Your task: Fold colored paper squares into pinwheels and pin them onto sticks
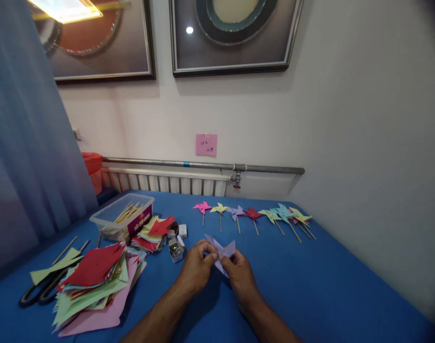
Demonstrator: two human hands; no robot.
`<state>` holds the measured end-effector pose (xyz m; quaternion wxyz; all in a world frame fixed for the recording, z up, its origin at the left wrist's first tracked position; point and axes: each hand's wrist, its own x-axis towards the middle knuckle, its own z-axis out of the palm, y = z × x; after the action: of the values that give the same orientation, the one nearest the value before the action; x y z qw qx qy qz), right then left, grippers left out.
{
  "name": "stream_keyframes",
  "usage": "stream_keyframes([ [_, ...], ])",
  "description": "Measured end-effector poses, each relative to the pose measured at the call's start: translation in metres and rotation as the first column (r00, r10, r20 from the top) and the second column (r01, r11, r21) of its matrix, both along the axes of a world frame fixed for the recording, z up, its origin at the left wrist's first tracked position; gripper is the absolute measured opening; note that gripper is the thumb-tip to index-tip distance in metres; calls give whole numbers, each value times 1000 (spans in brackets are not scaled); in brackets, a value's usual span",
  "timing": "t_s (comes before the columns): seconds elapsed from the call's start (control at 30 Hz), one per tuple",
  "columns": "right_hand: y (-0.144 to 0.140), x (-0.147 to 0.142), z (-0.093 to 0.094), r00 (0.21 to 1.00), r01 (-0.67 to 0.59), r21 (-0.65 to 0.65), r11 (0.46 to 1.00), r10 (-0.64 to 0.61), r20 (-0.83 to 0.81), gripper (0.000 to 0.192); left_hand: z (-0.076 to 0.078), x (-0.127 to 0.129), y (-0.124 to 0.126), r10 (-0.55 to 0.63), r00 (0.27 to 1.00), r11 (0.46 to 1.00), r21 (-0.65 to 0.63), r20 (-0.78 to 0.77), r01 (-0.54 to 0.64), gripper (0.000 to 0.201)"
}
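Observation:
Both hands pinch one lilac paper pinwheel (227,249) above the blue table, with its folded blades sticking up between them. The fingers of my left hand (200,262) are closed on its left side, the thumb near the middle. My right hand (241,276) grips the right side, its thumb also close to the centre. Whether a pin or a stick sits at the centre is hidden by the fingers. Just left of my left hand stands a small open box of metal pins (176,250). Beyond the hands lies a row of finished pinwheels on sticks, among them a pink pinwheel (202,206) and a red pinwheel (253,214).
At the left are a stack of coloured paper (92,286), black-handled scissors (47,288), a smaller pile of cut paper (155,233) and a clear plastic tub (105,218) holding wooden sticks. A wall with a pipe (203,165) and radiator (167,183) bounds the blue table (310,286).

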<state>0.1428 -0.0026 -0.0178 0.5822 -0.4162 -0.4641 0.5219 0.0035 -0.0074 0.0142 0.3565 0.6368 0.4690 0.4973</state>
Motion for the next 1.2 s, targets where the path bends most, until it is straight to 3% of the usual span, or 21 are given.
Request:
stream_keyframes([
  [0.6, 4, -1, -5, 1000, 4, 9, 1000, -4, 2, 30, 3, 6, -5, 111, 992, 994, -11, -68, -112, 11],
  [1.2, -7, -3, 9, 997, -52, -8, 999, 51, -62, 41, 1, 8, -6, 155, 988, 987, -29, -9, -156, 6],
])
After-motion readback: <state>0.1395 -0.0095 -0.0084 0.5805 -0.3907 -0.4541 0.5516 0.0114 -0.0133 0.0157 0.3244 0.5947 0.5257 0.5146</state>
